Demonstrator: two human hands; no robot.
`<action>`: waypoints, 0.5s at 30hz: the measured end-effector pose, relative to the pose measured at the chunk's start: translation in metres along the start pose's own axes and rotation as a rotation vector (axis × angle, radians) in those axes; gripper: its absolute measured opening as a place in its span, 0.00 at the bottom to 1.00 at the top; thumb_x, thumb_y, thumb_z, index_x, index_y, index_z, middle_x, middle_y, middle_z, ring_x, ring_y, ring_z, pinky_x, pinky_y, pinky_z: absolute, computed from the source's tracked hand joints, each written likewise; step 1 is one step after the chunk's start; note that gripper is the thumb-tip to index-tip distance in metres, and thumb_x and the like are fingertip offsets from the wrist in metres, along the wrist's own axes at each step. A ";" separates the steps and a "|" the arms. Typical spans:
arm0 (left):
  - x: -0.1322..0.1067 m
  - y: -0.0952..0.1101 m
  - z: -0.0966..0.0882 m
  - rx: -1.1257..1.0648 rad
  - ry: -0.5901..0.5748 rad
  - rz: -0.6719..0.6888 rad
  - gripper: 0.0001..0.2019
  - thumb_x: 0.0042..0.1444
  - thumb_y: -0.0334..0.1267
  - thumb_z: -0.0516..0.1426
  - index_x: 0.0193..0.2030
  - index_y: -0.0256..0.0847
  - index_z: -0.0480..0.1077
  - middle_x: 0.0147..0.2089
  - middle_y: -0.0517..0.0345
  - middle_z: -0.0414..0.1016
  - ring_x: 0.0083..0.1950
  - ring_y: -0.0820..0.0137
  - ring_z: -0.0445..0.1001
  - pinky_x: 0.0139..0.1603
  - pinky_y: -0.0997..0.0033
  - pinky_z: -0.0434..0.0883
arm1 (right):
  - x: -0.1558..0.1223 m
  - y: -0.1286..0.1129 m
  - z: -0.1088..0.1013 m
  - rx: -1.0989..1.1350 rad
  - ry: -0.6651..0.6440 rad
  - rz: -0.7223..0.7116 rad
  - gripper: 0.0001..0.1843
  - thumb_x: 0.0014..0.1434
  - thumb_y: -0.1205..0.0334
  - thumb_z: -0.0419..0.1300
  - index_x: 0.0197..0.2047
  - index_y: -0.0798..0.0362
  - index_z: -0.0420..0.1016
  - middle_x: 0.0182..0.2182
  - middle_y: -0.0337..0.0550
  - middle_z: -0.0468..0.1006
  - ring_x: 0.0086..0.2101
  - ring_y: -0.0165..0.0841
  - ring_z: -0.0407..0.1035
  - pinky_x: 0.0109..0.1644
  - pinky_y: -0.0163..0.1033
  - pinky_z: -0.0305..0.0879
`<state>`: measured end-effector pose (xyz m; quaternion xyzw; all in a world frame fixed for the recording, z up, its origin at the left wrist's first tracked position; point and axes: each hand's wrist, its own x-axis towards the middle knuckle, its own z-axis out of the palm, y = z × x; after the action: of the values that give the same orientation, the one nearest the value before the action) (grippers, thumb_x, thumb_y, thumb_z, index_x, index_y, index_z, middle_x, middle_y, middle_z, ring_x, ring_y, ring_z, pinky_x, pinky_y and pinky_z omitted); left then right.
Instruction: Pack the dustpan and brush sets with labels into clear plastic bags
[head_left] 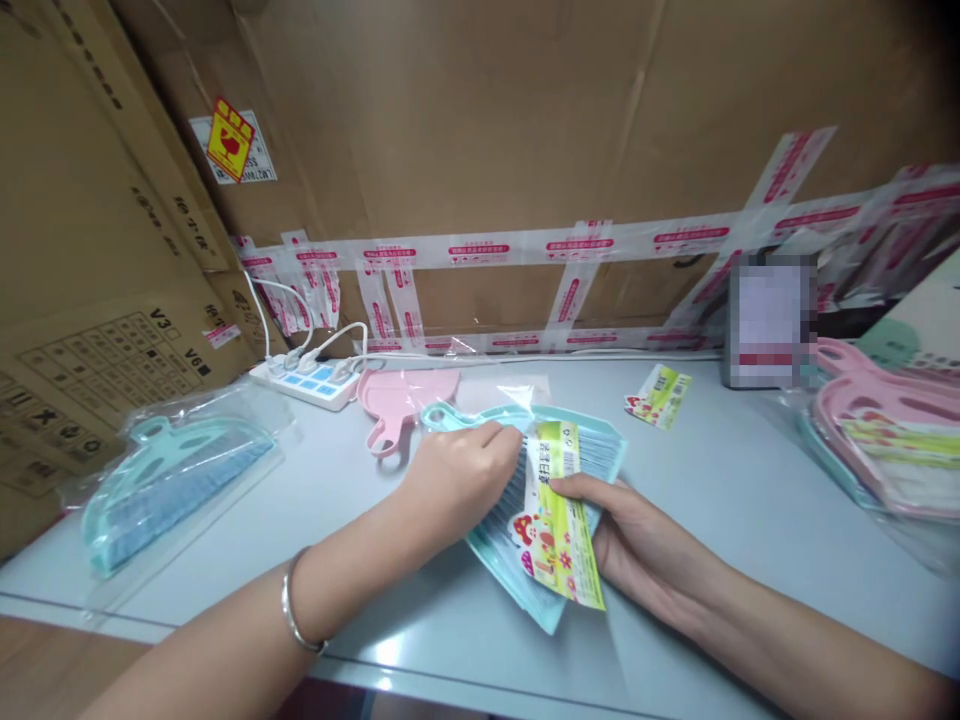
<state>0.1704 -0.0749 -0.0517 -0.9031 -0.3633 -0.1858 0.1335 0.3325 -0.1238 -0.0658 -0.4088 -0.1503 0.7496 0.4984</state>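
Note:
A light-blue dustpan and brush set (pixel 600 450) is held above the table, its bristles showing inside the pan. A yellow-green printed label card (pixel 559 550) lies over it. My right hand (pixel 637 540) grips the set from the right, thumb pressed on the card, the other fingers mostly hidden beneath. My left hand (pixel 465 475) is closed in a pinch over the pan near its handle, beside the card. Clear plastic bag film (pixel 517 397) rises just above those fingers; the exact pinch point is hidden.
A pink dustpan (pixel 412 392) lies behind my left hand, near a white power strip (pixel 307 380). A bagged blue set (pixel 176 480) is at left, bagged pink sets (pixel 885 420) at right. Another label card (pixel 660 397), a blurred-screen device (pixel 769 320) and large cardboard boxes (pixel 465 120) stand behind.

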 end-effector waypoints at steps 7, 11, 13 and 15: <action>0.001 -0.001 0.001 0.054 0.097 0.059 0.11 0.59 0.28 0.47 0.31 0.38 0.69 0.25 0.58 0.73 0.24 0.73 0.71 0.19 0.72 0.53 | -0.001 -0.001 0.003 0.003 0.002 0.052 0.23 0.50 0.77 0.59 0.50 0.58 0.71 0.35 0.46 0.80 0.32 0.36 0.76 0.45 0.43 0.72; -0.001 0.010 0.000 0.110 0.203 0.227 0.09 0.56 0.25 0.48 0.29 0.38 0.66 0.22 0.61 0.69 0.21 0.74 0.67 0.17 0.71 0.51 | 0.003 0.002 0.003 0.027 0.007 0.005 0.16 0.54 0.71 0.60 0.48 0.59 0.72 0.35 0.47 0.80 0.32 0.36 0.76 0.44 0.43 0.73; -0.002 0.013 -0.002 0.117 0.212 0.255 0.08 0.56 0.25 0.48 0.31 0.37 0.67 0.22 0.62 0.68 0.21 0.74 0.67 0.17 0.71 0.53 | 0.004 0.003 0.003 0.020 0.020 -0.028 0.14 0.56 0.69 0.60 0.47 0.60 0.72 0.35 0.48 0.80 0.33 0.36 0.76 0.43 0.43 0.73; -0.003 0.014 -0.004 0.109 0.181 0.254 0.08 0.57 0.26 0.49 0.34 0.36 0.68 0.23 0.61 0.68 0.22 0.73 0.68 0.17 0.71 0.55 | 0.004 0.004 0.002 0.006 0.045 -0.061 0.13 0.57 0.68 0.59 0.47 0.60 0.72 0.35 0.48 0.80 0.32 0.36 0.76 0.42 0.43 0.74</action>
<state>0.1773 -0.0882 -0.0507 -0.9128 -0.2421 -0.2282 0.2368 0.3277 -0.1218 -0.0688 -0.4193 -0.1492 0.7251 0.5255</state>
